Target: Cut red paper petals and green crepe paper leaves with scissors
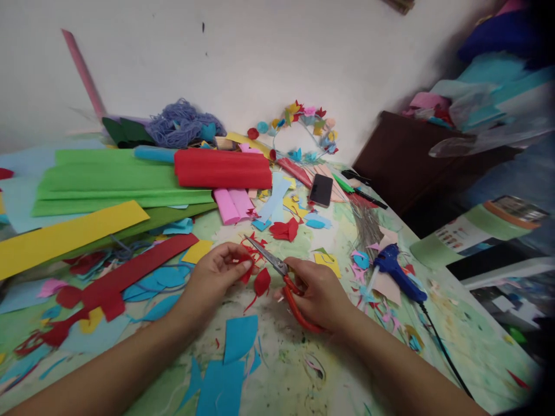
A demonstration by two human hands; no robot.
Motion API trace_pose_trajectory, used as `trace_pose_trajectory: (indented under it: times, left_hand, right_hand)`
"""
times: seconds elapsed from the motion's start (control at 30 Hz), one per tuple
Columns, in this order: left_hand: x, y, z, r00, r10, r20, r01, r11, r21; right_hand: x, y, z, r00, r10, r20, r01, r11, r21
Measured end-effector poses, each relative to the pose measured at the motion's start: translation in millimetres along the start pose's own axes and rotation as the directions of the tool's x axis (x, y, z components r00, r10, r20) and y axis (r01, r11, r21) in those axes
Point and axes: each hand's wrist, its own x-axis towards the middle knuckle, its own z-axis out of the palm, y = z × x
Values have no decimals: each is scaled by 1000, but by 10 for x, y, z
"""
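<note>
My left hand (224, 267) pinches a small piece of red paper (246, 271) between thumb and fingertips. In my right hand (318, 292) is a pair of scissors (277, 264) with orange handles, my fingers wrapped round the loops. The blades point up and left, just past the red paper; whether they touch it I cannot tell. Below the blades lies a red petal-shaped cutting (262, 282) with a thin strip trailing from it. More red cut paper (285, 229) rests just beyond the scissors. Blue paper pieces (240, 338) lie on the table between my forearms.
A blue glue gun (401, 274) with a black cord lies at right, near thin wires (367, 225). A phone (321, 190) lies farther back. Red (223, 168) and green paper rolls (108, 179) fill the left back. A flower wreath (303, 133) leans on the wall.
</note>
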Motion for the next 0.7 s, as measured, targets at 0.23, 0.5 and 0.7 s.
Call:
trace_pose_trajectory:
  times: [0.23, 0.5, 0.7]
  left_hand:
    - [-175, -122, 117, 955, -114, 273, 40, 965, 260]
    - [-244, -173, 161, 918, -76, 389, -66, 938, 341]
    - [-223, -167, 117, 939, -66, 338, -46, 948, 314]
  right_hand:
    - [-81, -57, 102, 997, 55, -59, -18, 863, 504]
    - [-132, -183, 115, 997, 67, 41, -78, 823, 562]
    - [-122, -190, 107, 997, 71, 10, -66, 866, 495]
